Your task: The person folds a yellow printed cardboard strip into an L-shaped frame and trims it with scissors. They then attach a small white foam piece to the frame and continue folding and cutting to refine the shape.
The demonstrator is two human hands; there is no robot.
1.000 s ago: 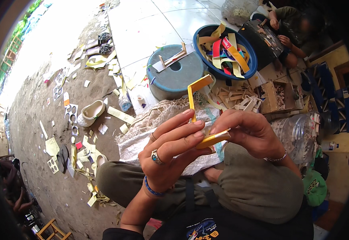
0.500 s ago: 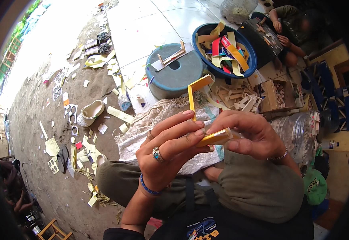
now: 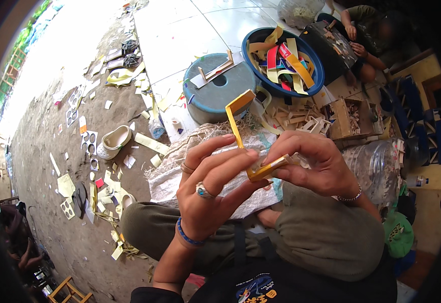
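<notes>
Above my lap I hold a yellow-covered, U-shaped narrow frame (image 3: 234, 127), its far arm angled up and to the right. My left hand (image 3: 205, 177), with a ring and a blue bracelet, grips it near the lower corner, thumb beneath and fingers above. Between thumb and fingers, my right hand (image 3: 314, 161) pinches the end of the near arm, where a pale edge shows. Beyond my hands, a similar uncovered wooden frame lies on a white strip (image 3: 205, 78) on the upturned blue-grey bucket (image 3: 200, 103).
A blue basin (image 3: 319, 76) holds coloured paper strips. Small wooden frames (image 3: 301, 118) lie heaped beside a wooden box (image 3: 344, 129) of small pieces. A white sack (image 3: 167, 177) spreads before my legs. Scraps and a beige clog (image 3: 114, 141) litter the left ground. Another person's hand (image 3: 359, 50) is at far right.
The yellow frame has tilted and shifted slightly left. My left fingers have spread and lifted off part of it, baring its lower corner; my right hand still pinches the near arm.
</notes>
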